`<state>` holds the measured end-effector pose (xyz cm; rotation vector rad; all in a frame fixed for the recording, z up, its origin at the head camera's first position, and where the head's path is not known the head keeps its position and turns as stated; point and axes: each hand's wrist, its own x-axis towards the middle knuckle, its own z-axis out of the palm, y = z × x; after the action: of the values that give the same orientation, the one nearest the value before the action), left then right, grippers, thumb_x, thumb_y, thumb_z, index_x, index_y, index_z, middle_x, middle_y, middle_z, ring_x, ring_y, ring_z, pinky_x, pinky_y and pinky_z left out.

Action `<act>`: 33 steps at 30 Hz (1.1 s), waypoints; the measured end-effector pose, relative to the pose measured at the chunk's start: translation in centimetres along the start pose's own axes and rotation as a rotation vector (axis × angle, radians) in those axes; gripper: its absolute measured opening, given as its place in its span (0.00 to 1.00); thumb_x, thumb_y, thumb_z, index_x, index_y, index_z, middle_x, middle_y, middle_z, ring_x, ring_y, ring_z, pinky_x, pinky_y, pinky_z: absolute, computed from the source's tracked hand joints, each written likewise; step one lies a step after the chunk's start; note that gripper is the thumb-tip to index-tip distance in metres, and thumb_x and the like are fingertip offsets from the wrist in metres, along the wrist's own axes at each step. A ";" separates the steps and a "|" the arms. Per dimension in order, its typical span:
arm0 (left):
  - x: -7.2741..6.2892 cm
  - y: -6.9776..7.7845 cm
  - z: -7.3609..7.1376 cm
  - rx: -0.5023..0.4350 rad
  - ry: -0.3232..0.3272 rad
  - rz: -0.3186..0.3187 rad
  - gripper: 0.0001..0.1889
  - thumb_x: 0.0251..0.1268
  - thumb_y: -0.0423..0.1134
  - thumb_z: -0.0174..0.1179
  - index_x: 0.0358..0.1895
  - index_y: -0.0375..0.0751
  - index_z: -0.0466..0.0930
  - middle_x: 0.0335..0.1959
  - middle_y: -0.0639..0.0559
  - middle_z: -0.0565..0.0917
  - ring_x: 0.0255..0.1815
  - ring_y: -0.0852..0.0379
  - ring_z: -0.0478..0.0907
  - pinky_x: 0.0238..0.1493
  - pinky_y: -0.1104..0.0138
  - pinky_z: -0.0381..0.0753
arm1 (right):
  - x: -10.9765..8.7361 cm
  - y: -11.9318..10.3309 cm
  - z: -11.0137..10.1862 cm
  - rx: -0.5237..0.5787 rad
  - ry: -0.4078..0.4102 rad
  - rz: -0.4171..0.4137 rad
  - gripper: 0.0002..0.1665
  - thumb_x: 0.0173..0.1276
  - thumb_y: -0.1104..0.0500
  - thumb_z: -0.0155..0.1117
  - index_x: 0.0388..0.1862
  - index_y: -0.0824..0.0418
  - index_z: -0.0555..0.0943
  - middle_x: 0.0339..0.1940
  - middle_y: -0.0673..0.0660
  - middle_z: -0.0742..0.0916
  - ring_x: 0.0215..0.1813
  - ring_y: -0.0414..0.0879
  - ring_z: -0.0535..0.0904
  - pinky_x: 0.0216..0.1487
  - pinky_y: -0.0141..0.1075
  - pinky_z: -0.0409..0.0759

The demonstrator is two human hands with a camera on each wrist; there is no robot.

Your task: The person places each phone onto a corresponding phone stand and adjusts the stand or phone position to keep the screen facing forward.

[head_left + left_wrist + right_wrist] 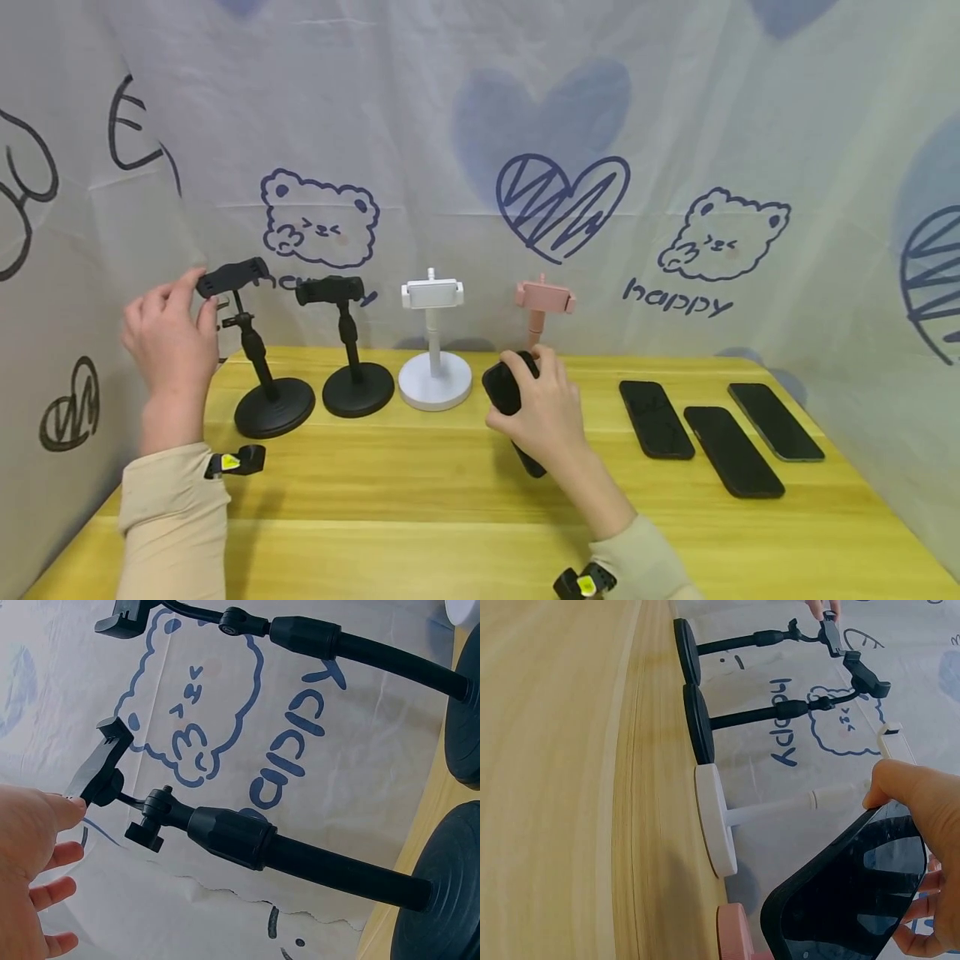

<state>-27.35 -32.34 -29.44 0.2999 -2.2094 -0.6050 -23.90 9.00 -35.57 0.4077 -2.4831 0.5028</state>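
Observation:
My left hand (174,337) pinches the left end of the holder on the leftmost black phone stand (258,358). In the left wrist view that stand's holder (101,766) is tilted, with fingertips right at its end. My right hand (553,408) holds a black smartphone (501,388) by its long edges, in front of the pink phone stand (545,297). The right wrist view shows the phone (840,900) raised over the table, its dark glossy face towards the camera. The pink stand's base is mostly hidden behind phone and hand in the head view.
Between the hands stand a second black phone stand (358,390) and a white phone stand (435,392). Three dark smartphones lie on the right of the wooden table (390,533): one nearer the hand (656,419), one in front (733,452), one outermost (776,421). A printed cloth (420,125) hangs behind.

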 end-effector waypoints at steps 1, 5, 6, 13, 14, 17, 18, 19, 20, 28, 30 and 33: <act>0.0 -0.1 0.0 0.000 0.000 -0.001 0.23 0.76 0.45 0.48 0.71 0.56 0.66 0.64 0.33 0.72 0.67 0.33 0.60 0.65 0.38 0.56 | 0.0 -0.1 0.0 -0.001 -0.001 -0.003 0.38 0.48 0.46 0.72 0.61 0.46 0.74 0.60 0.62 0.73 0.56 0.58 0.73 0.41 0.53 0.77; 0.1 -0.3 -0.1 0.003 -0.001 -0.007 0.23 0.76 0.45 0.48 0.71 0.56 0.66 0.64 0.33 0.72 0.68 0.33 0.60 0.66 0.38 0.55 | 0.1 -0.3 0.2 -0.003 -0.006 -0.016 0.38 0.48 0.46 0.72 0.61 0.46 0.74 0.61 0.62 0.73 0.57 0.59 0.73 0.42 0.53 0.77; 0.1 -0.4 -0.1 0.001 0.001 -0.008 0.23 0.76 0.45 0.48 0.71 0.56 0.66 0.64 0.33 0.72 0.68 0.33 0.60 0.66 0.38 0.55 | 0.2 -0.4 0.3 -0.003 -0.003 -0.020 0.38 0.48 0.46 0.72 0.61 0.46 0.74 0.61 0.62 0.73 0.57 0.59 0.73 0.43 0.54 0.77; 0.0 -0.5 -0.2 0.003 -0.009 -0.023 0.23 0.76 0.45 0.47 0.71 0.57 0.66 0.64 0.33 0.71 0.68 0.34 0.59 0.65 0.38 0.55 | 0.1 -0.8 0.6 0.000 0.012 -0.060 0.38 0.48 0.46 0.72 0.62 0.47 0.74 0.60 0.62 0.73 0.58 0.59 0.73 0.54 0.59 0.75; 0.1 -0.5 -0.2 0.005 -0.011 -0.024 0.23 0.76 0.45 0.47 0.71 0.57 0.66 0.64 0.33 0.71 0.68 0.34 0.59 0.65 0.38 0.55 | 0.1 -0.9 0.6 0.001 0.015 -0.065 0.38 0.48 0.46 0.72 0.61 0.47 0.74 0.60 0.62 0.73 0.58 0.59 0.73 0.56 0.59 0.74; 0.1 -0.4 -0.2 0.008 -0.014 -0.027 0.23 0.77 0.46 0.47 0.71 0.56 0.66 0.64 0.33 0.71 0.68 0.34 0.59 0.65 0.38 0.54 | 0.1 -1.0 0.6 0.001 0.026 -0.078 0.38 0.48 0.46 0.72 0.61 0.47 0.74 0.59 0.62 0.73 0.58 0.59 0.72 0.62 0.59 0.71; 0.1 -0.4 -0.2 0.009 -0.013 -0.028 0.23 0.77 0.46 0.47 0.71 0.56 0.66 0.64 0.33 0.71 0.68 0.34 0.59 0.65 0.38 0.54 | 0.2 -1.0 0.5 0.001 0.029 -0.082 0.38 0.48 0.46 0.73 0.61 0.47 0.75 0.59 0.62 0.73 0.58 0.59 0.72 0.62 0.59 0.70; 0.1 -0.3 -0.1 0.011 -0.015 -0.030 0.23 0.77 0.46 0.46 0.72 0.56 0.66 0.64 0.33 0.71 0.68 0.34 0.59 0.65 0.38 0.54 | 0.2 -1.1 0.5 0.002 0.031 -0.086 0.38 0.48 0.46 0.73 0.61 0.47 0.75 0.59 0.62 0.73 0.58 0.59 0.72 0.63 0.59 0.69; 0.1 -0.3 -0.1 0.010 -0.013 -0.031 0.23 0.77 0.46 0.46 0.72 0.56 0.66 0.64 0.33 0.71 0.68 0.34 0.59 0.65 0.38 0.54 | 0.2 -1.1 0.4 0.003 0.032 -0.091 0.38 0.47 0.46 0.73 0.60 0.47 0.75 0.59 0.62 0.73 0.58 0.59 0.72 0.64 0.60 0.69; 0.2 0.2 -0.1 -0.013 0.008 -0.021 0.22 0.76 0.44 0.47 0.70 0.54 0.68 0.63 0.33 0.72 0.67 0.34 0.60 0.65 0.38 0.55 | 0.0 -1.6 0.1 0.023 0.053 -0.124 0.37 0.47 0.46 0.74 0.59 0.47 0.75 0.59 0.61 0.73 0.56 0.57 0.73 0.58 0.62 0.71; 0.2 0.3 -0.1 -0.012 0.004 -0.021 0.22 0.76 0.44 0.47 0.70 0.54 0.68 0.64 0.33 0.72 0.67 0.34 0.60 0.65 0.38 0.55 | -0.1 -1.7 0.1 0.021 0.058 -0.137 0.38 0.46 0.46 0.74 0.59 0.47 0.75 0.58 0.61 0.73 0.55 0.57 0.74 0.54 0.61 0.73; 0.1 0.3 0.1 -0.006 0.002 -0.021 0.22 0.76 0.44 0.47 0.70 0.54 0.68 0.64 0.33 0.72 0.67 0.34 0.60 0.65 0.38 0.55 | -0.3 -1.9 0.3 0.019 0.059 -0.159 0.38 0.46 0.46 0.74 0.59 0.47 0.75 0.58 0.61 0.73 0.54 0.56 0.74 0.49 0.59 0.76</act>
<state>-27.46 -32.09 -29.27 0.3209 -2.2050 -0.6219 -23.04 7.29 -35.47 0.5844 -2.3674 0.4663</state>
